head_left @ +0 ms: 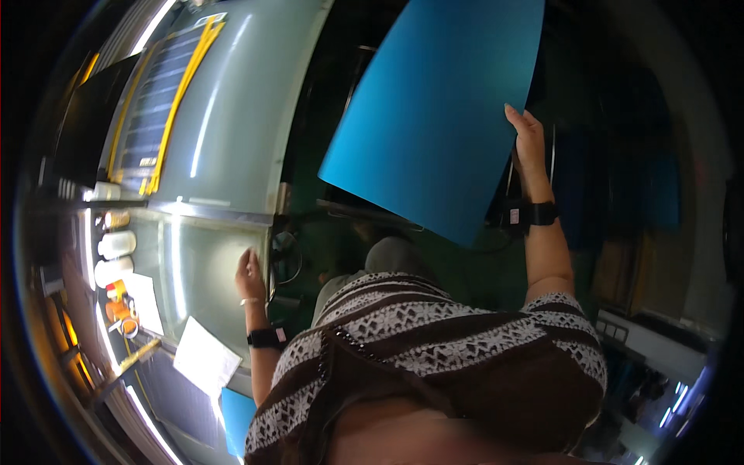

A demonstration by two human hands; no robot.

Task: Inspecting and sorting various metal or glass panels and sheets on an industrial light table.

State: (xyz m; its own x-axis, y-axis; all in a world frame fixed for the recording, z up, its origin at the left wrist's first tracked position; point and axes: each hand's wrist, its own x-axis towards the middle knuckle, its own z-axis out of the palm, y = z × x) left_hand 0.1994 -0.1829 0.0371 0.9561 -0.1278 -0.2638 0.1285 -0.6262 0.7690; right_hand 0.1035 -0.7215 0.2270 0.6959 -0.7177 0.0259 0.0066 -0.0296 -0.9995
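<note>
At the right hand (529, 143), gripping a blue sheet (434, 116) by its edge; leftward across an open gap, holding the left hand (249, 276) empty by a table edge (268, 244).

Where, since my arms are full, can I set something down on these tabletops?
Upper tabletop: right of the yellow-edged panel. Lower tabletop: between the white bottles and the left hand. Crowded: its left and near sides, with orange items and white papers.

The bare right forearm (549, 252) extends forward; the black-banded right wrist (535, 214) is nearly straight; the bare right hand (529, 143) grips between thumb and fingers. The bare left forearm (263, 372) extends forward; the bare left hand (249, 277) is relaxed, fingers loosely bent.
</note>
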